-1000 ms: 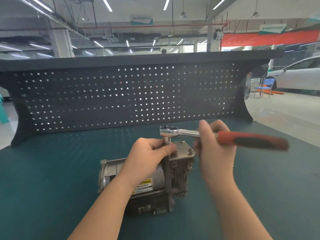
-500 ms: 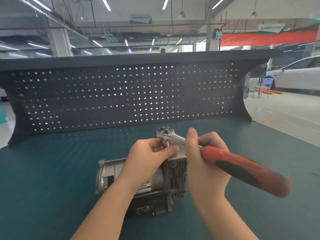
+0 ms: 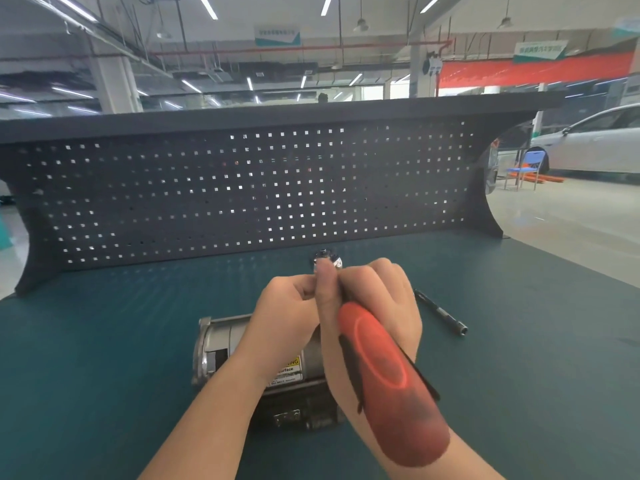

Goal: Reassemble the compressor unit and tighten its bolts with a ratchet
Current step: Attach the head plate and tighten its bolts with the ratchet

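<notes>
Currently the compressor (image 3: pixel 242 355) lies on its side on the green bench (image 3: pixel 104 358), low centre, metal end cap at 9 o'clock, warning label facing up. Left hand (image 3: pixel 287 317) sits on top of it, fingers curled and pinching something small under the ratchet head; can't tell what. Right hand (image 3: pixel 374 299) is wrapped round the ratchet (image 3: pixel 391 382), thumb along the shank, red handle blurred and pointing to 5 o'clock. Extension bar (image 3: pixel 441 313) lies at 3 o'clock, apart from both. Pegboard (image 3: pixel 242 188) stands at 12.
</notes>
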